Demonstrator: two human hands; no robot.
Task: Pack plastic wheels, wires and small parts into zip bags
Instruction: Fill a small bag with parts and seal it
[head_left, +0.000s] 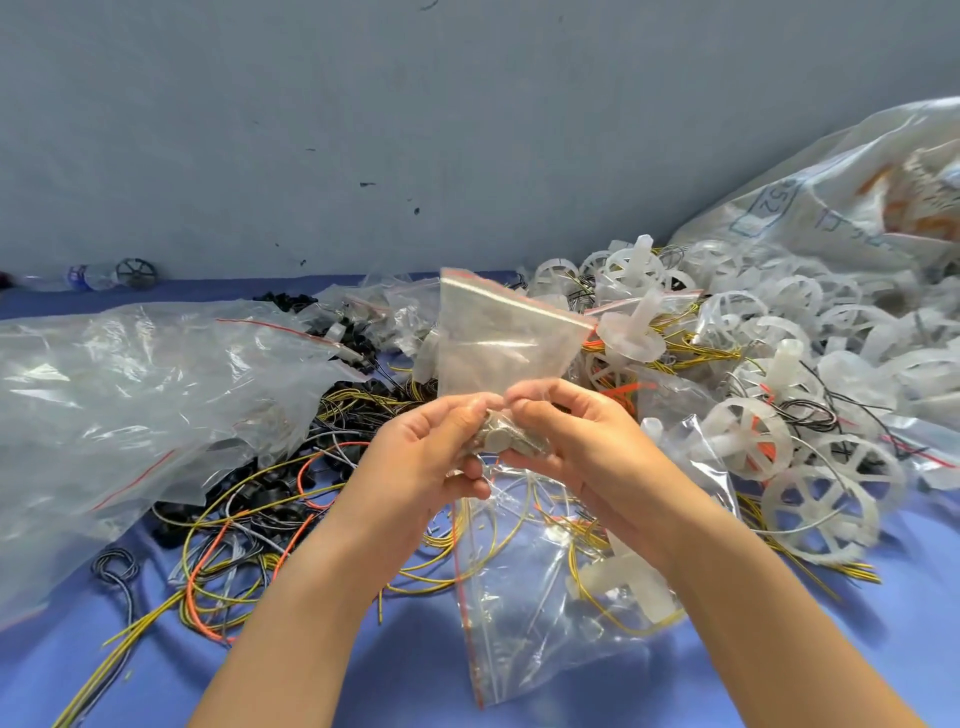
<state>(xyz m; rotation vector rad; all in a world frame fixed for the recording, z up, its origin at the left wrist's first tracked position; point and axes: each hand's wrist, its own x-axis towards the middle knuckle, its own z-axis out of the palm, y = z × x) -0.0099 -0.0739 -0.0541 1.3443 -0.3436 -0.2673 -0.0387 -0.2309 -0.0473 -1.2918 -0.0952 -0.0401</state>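
You've got the small zip bag (498, 338) held up in front of you, both hands on its lower end. L hand (431, 452) curls fingers + thumb round the bottom. R hand (576, 441) pinches the same end from the other side, its fingertips nearly meeting the left's. My guess: you're bunching the film so the small parts (501, 439) (grey, disc-shaped, metal-looking) stay packed at the bottom. The red zip strip points up + away, so nothing should spill. Can't tell if the strip is sealed.

Just below that bag, a second zip bag (524, 623) lies flat on the blue cloth (405, 665). It holds a white plastic piece & thin yellow wire, w/ its red strip along one long edge.

Right of the held bag is a heap of wheels (779, 322): translucent white, spoked, stiff-looking, some w/ stub axles. Left + below it, loose wires (234, 519) in yellow, orange and grey lie in springy coils over black parts. Further left are big clear bags (130, 405), crinkly & glossy.

The film looks thin and slippery, so a two-hand pinch makes sense.
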